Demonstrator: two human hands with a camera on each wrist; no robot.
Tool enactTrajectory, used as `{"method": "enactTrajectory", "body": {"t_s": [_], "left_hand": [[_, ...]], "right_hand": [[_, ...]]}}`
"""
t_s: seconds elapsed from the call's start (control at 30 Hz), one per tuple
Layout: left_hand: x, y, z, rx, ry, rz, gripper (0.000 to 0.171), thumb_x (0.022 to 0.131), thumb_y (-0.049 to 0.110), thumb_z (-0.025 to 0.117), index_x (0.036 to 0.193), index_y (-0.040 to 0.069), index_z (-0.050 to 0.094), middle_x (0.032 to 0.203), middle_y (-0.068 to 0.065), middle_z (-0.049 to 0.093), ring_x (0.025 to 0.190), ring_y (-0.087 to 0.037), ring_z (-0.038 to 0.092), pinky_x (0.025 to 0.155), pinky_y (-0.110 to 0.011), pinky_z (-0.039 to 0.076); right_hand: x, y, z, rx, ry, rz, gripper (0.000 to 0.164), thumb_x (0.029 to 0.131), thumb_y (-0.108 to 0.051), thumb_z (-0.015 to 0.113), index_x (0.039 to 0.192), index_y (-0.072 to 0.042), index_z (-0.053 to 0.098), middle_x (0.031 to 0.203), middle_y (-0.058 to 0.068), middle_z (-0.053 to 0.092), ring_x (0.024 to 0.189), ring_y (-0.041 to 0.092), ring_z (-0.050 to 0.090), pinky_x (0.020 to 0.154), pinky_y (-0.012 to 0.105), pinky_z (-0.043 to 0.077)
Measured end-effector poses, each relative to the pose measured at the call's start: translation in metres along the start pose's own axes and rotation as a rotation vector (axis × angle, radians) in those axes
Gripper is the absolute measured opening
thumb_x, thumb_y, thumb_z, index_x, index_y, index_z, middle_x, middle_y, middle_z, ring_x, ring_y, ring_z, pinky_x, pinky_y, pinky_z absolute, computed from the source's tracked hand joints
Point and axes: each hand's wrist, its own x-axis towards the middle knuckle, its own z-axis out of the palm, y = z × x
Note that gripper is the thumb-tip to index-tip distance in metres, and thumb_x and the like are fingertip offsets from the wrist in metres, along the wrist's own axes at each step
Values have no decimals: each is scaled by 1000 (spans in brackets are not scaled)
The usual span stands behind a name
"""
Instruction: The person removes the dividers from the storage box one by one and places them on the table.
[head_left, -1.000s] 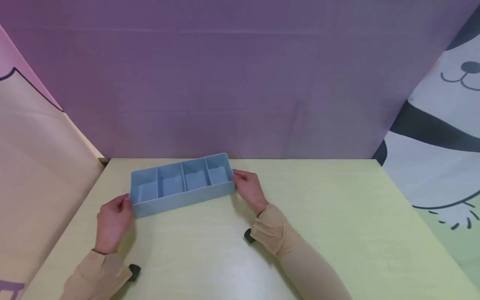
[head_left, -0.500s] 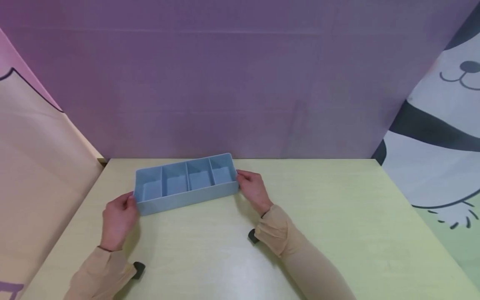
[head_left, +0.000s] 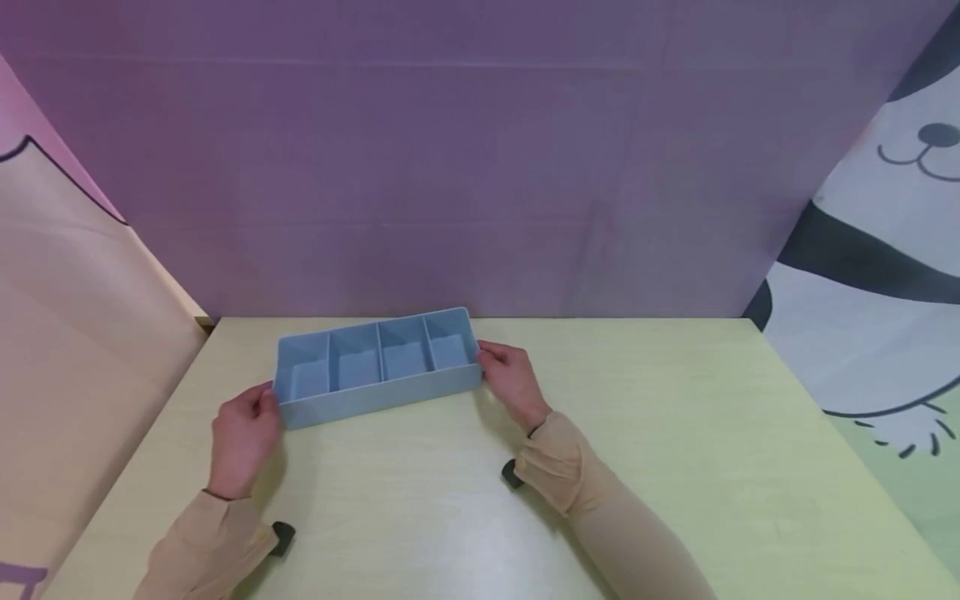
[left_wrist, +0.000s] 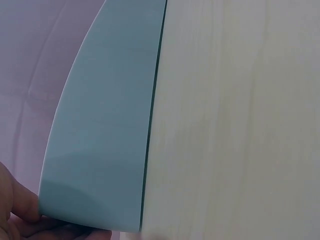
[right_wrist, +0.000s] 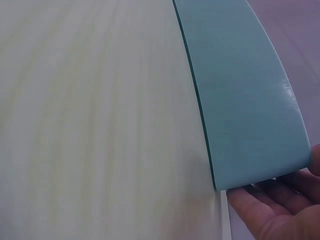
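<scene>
A long light-blue divided box (head_left: 382, 398) with several compartments in a row lies at a slant on the back left of the table, its right end farther back. No items show in the compartments. My left hand (head_left: 243, 437) grips its left end, thumb near the top rim. At the opposite end my right hand (head_left: 516, 385) holds the short wall in the same way. In the left wrist view, the fingers (left_wrist: 55, 229) press the end of the box's side wall (left_wrist: 100, 125). The right wrist view has fingers (right_wrist: 285, 195) against the other end of the wall (right_wrist: 250, 100).
The pale wooden table (head_left: 637, 433) reaches back to a purple cloth wall (head_left: 480, 167). A cream cloth panel (head_left: 75, 333) flanks the left side, and a panda-print panel (head_left: 885, 350) the right. Dark clips (head_left: 282, 539) sit at both sleeve cuffs.
Both hands and the box have shifted a little to the right along the table. The slant has eased slightly, and the grip at each end is kept.
</scene>
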Motion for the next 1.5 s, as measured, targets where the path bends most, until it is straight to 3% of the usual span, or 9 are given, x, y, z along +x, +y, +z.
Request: {"method": "enactTrajectory", "body": {"t_s": [0.4,0.83,1.5], "left_hand": [[3,4,6,5,45,34,39,92,16,32,111,-8,55,102,-28,60,89,-32,51,71,-47,41],[4,6,10,-14,42,36,38,92,16,33,112,-8,55,102,-27,60,86,-30,50,67,-42,40],[7,11,20,-12,33,64,38,92,16,33,112,-8,55,103,-28,60,89,-32,51,72,-48,41]], "right_hand": [[-3,-1,-7,3,5,-8,29,87,-15,52,112,-2,60,112,16,60,92,12,55,78,35,48],[-1,-1,-13,11,-12,2,29,87,-14,51,112,0,59,113,17,59,94,14,55,80,36,48],[-3,1,-23,14,14,18,29,87,-15,52,111,0,59,112,18,60,91,15,56,80,37,48]]}}
